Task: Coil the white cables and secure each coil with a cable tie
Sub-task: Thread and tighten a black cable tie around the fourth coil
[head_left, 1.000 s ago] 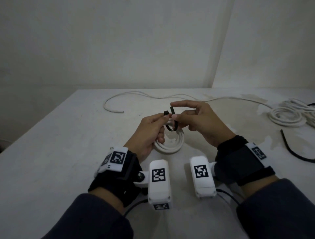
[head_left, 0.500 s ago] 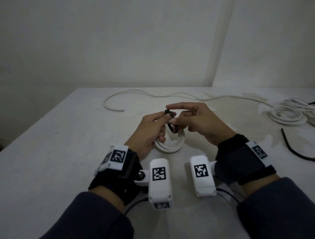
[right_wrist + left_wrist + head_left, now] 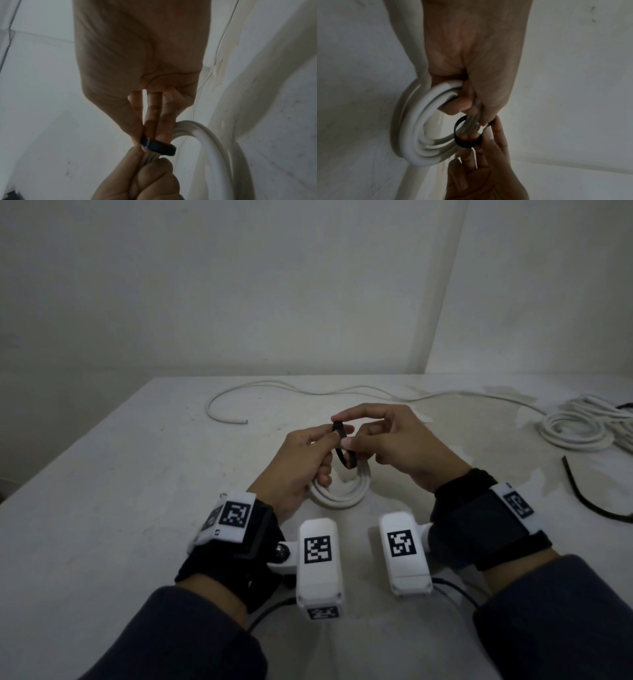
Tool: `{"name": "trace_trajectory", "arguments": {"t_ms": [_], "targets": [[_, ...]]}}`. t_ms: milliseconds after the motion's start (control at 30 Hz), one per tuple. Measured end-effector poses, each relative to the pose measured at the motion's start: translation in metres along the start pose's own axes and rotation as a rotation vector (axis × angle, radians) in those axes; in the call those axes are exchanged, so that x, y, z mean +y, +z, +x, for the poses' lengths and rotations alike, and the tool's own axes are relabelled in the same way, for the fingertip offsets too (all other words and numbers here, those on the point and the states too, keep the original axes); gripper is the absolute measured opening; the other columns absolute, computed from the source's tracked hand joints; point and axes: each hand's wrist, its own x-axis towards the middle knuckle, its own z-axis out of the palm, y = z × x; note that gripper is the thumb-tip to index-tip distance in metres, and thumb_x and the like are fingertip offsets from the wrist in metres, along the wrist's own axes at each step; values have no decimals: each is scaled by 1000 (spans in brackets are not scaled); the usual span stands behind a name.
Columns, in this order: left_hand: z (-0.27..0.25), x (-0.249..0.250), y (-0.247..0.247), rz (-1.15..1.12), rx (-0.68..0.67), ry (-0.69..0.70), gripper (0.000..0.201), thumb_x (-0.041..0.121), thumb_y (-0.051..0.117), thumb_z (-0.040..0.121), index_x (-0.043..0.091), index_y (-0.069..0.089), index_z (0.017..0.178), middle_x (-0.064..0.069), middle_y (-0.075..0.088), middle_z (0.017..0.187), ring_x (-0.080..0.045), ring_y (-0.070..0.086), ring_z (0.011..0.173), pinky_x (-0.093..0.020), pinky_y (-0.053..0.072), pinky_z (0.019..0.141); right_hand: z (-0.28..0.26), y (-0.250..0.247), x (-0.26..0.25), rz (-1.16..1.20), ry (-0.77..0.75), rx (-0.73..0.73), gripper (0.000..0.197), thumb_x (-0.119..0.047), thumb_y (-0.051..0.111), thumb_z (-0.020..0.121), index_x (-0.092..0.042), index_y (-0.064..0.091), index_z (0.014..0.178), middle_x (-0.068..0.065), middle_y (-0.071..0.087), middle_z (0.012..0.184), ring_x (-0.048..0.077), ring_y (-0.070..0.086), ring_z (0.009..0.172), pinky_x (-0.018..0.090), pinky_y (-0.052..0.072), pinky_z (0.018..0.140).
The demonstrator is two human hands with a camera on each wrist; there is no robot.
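A small white cable coil (image 3: pixel 342 494) hangs from my left hand (image 3: pixel 331 437), whose fingers curl round its strands (image 3: pixel 419 128). A black cable tie (image 3: pixel 345 448) makes a loose loop round the strands at the top of the coil (image 3: pixel 467 142). My left thumb and forefinger also hold the tie's upper end. My right hand (image 3: pixel 342 430) pinches the tie (image 3: pixel 157 145) between thumb and fingers, close against the left fingertips. The coil (image 3: pixel 214 142) stands roughly upright, its lower edge at the table.
A loose white cable (image 3: pixel 308 390) snakes across the back of the table. Several coiled white cables (image 3: pixel 575 429) lie in a pile at the far right. A spare black cable tie (image 3: pixel 589 501) lies in front of them. The table edge (image 3: pixel 68 460) runs down the left.
My right fingers have shifted a little on the tie, and the forefinger now reaches over its top end. Both hands and the coil stay in about the same place.
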Motion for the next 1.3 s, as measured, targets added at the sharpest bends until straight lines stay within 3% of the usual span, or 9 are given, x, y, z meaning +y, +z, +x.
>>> {"name": "trace_trajectory", "arguments": {"t_ms": [100, 267, 433, 567, 767, 967, 1100, 1200, 1300], "targets": [[0, 0, 0, 6, -6, -3, 21, 15, 52, 97, 12, 69, 109, 10, 31, 46, -5, 27, 39, -17, 29, 37, 1, 0, 1, 4, -13, 18, 27, 8, 64, 84, 3, 66, 110, -5, 60, 44, 0, 54, 42, 4, 36, 45], [-1, 1, 1, 6, -19, 1, 21, 15, 54, 96, 10, 68, 111, 9, 30, 48, -6, 26, 40, -17, 29, 37, 1, 2, 3, -2, -56, 82, 26, 9, 65, 83, 4, 68, 109, -3, 62, 47, -1, 55, 42, 5, 38, 45], [-4, 2, 1, 27, -27, 24, 20, 20, 55, 95, 6, 68, 102, 8, 32, 48, -6, 26, 42, -16, 29, 38, 4, 3, 6, 27, -26, 117, 26, 1, 67, 84, -6, 70, 109, -5, 63, 48, 2, 54, 44, 9, 33, 42], [-5, 3, 1, 32, -34, 18, 18, 17, 53, 96, 9, 68, 102, 9, 33, 47, -6, 26, 41, -16, 29, 38, 4, 3, 6, 24, -28, 113, 20, -1, 68, 84, -5, 70, 104, 4, 65, 54, 6, 54, 45, 12, 33, 42], [-7, 5, 3, 72, -56, 26, 18, 13, 50, 97, 12, 66, 89, 11, 34, 44, -4, 27, 40, -16, 29, 38, 8, 2, 9, 40, -27, 128, 7, 2, 68, 83, -4, 67, 86, 13, 63, 57, 8, 51, 43, 12, 35, 42], [-5, 3, 3, 33, -27, 25, 20, 11, 48, 98, 9, 64, 109, 13, 38, 42, -4, 27, 39, -16, 29, 38, 10, 0, 14, 56, -53, 212, 7, -2, 69, 84, -9, 68, 81, 19, 67, 66, 15, 59, 51, 15, 39, 46], [-4, 2, 1, 42, -8, 28, 12, 12, 50, 97, 11, 62, 100, 11, 36, 43, -5, 28, 38, -16, 30, 38, 7, -2, 14, 85, -17, 129, 7, -6, 71, 83, -10, 69, 87, 12, 70, 68, 13, 62, 56, 16, 44, 49], [-4, 2, 0, 27, -3, 23, 12, 13, 51, 97, 12, 61, 91, 9, 34, 45, -5, 28, 38, -16, 30, 37, 5, -4, 13, 106, -3, 57, 22, 2, 74, 77, -7, 68, 97, 8, 70, 68, 11, 62, 58, 16, 46, 52], [-5, 3, 0, 15, -8, 24, 16, 13, 50, 97, 14, 60, 85, 8, 33, 45, -5, 27, 38, -16, 29, 37, 6, -5, 14, 87, -34, 59, 25, 7, 75, 73, -6, 68, 93, 2, 66, 61, 9, 60, 53, 16, 44, 51]]}}
